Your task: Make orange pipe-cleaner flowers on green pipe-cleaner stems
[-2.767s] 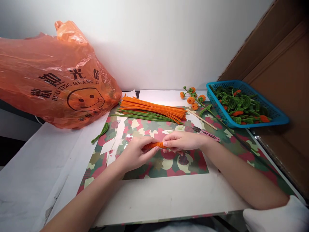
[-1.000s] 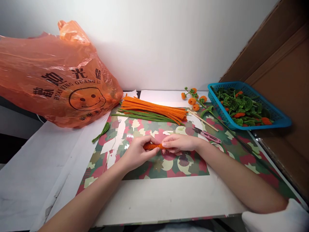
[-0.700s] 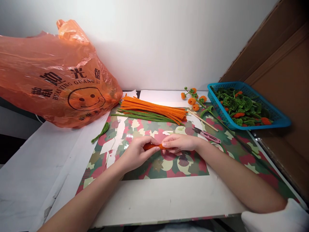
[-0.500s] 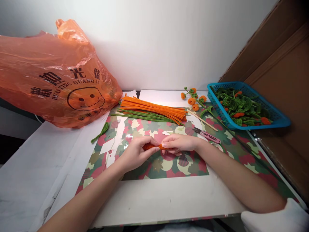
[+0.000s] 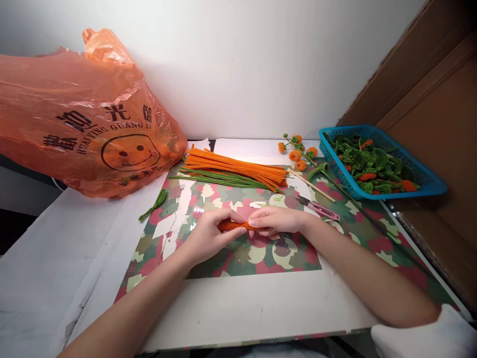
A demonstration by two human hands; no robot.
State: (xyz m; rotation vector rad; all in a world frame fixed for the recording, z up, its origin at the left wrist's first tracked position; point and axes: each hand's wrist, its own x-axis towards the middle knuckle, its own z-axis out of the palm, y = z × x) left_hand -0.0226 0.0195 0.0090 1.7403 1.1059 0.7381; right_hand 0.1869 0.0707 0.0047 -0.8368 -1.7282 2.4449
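Between my two hands is a coiled orange pipe cleaner (image 5: 234, 226), held level above the patterned mat (image 5: 257, 263). My left hand (image 5: 216, 231) pinches its left part between thumb and fingers. The fingertips of my right hand (image 5: 270, 220) are closed on its right end, close to the left thumb; that end is partly hidden. Behind my hands lie a bundle of orange pipe cleaners (image 5: 234, 165) and some green pipe cleaners (image 5: 227, 180). Pink-handled scissors (image 5: 318, 207) rest beyond my right wrist, beside a thin wooden stick (image 5: 313, 185).
An orange plastic bag (image 5: 112, 114) stands at the left. A looped green piece (image 5: 153, 205) lies near it. Orange pipe-cleaner flowers (image 5: 298, 154) on a green stem lie at the back. A blue basket (image 5: 402, 195) with green and orange pieces stands right, against cardboard (image 5: 428, 84).
Both hands stay in nearly the same place on the coiled orange pipe cleaner. Slightly more of the coil shows between them. The whole view has shifted a little.
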